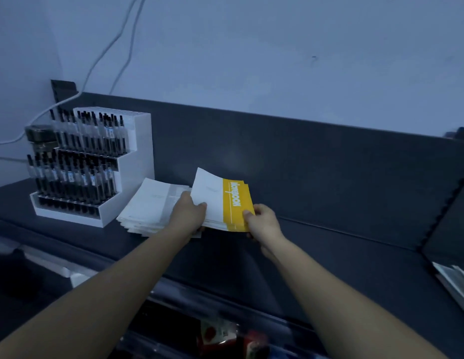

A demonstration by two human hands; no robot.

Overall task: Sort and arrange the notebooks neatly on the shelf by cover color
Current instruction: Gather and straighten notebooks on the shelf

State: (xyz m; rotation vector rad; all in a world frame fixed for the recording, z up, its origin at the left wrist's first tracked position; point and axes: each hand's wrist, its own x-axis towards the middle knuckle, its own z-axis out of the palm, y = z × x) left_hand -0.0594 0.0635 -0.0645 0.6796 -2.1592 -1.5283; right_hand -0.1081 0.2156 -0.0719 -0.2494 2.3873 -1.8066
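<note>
**Head view.** A bundle of yellow-banded notebooks (pixel 227 200) is held tilted, low over the dark shelf (pixel 329 255). Its left edge overlaps a fanned stack of white-covered notebooks (pixel 150 203), which lies just beside a white pen display rack (pixel 96 164). Whether the bundle rests on the shelf cannot be told.

The left grip (pixel 190 212) grasps the bundle's near-left edge, with the thumb on the top cover. The right grip (pixel 262 221) pinches the near-right corner at the yellow band.

Handling, as judged: the booklets are thin and soft-covered, light but floppy, and their covers are likely to slide on one another. Take hold at both ends and squeeze the bundle together so that none fans out.
</note>
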